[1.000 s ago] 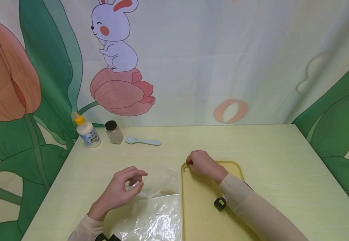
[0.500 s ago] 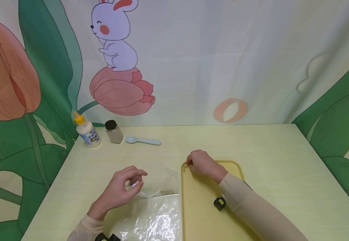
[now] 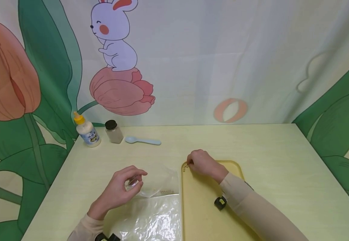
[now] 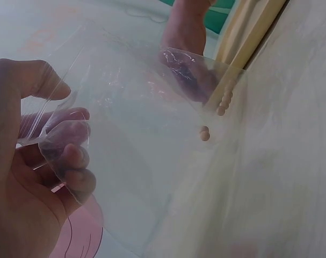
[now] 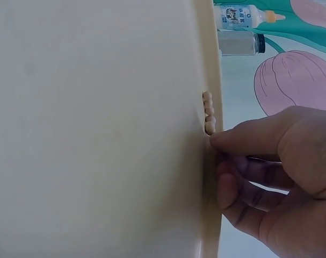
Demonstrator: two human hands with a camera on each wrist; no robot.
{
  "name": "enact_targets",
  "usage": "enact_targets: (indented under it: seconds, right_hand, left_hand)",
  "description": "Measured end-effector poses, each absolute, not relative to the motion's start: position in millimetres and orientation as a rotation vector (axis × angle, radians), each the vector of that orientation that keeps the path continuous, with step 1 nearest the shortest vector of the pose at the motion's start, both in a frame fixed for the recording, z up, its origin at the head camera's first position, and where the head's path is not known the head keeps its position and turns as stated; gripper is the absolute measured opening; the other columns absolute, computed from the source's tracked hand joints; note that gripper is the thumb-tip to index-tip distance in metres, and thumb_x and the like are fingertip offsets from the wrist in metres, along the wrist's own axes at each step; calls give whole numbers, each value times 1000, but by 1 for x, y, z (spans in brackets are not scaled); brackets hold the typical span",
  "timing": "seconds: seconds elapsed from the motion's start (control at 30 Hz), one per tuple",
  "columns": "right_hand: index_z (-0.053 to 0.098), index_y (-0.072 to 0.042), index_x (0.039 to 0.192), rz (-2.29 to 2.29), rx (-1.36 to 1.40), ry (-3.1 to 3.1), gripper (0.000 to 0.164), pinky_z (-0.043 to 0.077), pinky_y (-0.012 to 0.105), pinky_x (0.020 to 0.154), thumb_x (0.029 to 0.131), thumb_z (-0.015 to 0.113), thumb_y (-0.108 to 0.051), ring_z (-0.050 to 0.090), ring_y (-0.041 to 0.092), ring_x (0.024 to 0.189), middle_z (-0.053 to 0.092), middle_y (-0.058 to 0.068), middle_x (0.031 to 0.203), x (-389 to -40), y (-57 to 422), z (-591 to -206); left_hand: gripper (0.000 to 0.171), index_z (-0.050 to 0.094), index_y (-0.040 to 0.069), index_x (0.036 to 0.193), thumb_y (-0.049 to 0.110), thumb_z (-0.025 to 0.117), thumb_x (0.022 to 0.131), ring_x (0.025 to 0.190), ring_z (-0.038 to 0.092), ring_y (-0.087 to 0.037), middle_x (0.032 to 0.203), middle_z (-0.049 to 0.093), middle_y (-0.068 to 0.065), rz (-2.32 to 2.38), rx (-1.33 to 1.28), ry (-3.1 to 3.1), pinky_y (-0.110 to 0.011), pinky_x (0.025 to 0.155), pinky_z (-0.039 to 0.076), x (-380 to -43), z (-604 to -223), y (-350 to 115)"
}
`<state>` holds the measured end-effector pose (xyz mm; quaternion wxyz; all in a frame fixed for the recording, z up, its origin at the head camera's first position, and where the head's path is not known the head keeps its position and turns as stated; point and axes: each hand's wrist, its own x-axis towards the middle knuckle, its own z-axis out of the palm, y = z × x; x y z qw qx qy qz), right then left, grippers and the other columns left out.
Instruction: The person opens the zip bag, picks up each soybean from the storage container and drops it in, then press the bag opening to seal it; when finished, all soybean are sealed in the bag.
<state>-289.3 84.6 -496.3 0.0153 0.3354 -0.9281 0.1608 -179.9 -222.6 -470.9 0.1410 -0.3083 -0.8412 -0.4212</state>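
- Head view: the left hand point(image 3: 118, 187) curls its fingers round thin clear plastic film point(image 3: 163, 177), thumb standing apart from the fingertips; wrinkled glossy plastic point(image 3: 156, 217) lies below. The right hand point(image 3: 202, 162) bends over the far left corner of a smooth yellow tray point(image 3: 201, 204), beside small round beads point(image 3: 184, 169). Farther back stand a bottle point(image 3: 89, 134) with a pointed orange cap and a black-lidded, flat-sided jar point(image 3: 114, 133), near a pale blue spoon point(image 3: 142, 141).
- Left wrist view: the film hangs sheer and creased, its edge bunched over the curled fingers; tan beads show through or in it, I cannot tell which.
- Right wrist view: beads form a short row against the tray's raised rim. The thumb tip touches or nearly touches the end bead, fingers bent close beneath; whether anything is pinched I cannot tell.
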Motion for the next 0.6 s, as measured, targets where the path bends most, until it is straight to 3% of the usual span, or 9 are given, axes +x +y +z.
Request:
enact_targets:
  seconds: [0.6]
  right_hand:
    - [70,-10,77,678,1023,-2802,5,46,22,63,80,67,-9,53,7,66,62,-4,72,-283,88,-475]
  left_hand:
    - [31,69,16,106,-2,70,80,63,49,-6,83,58,10,-1205,-891,-2431,-22,55,43,-181,-471,-222]
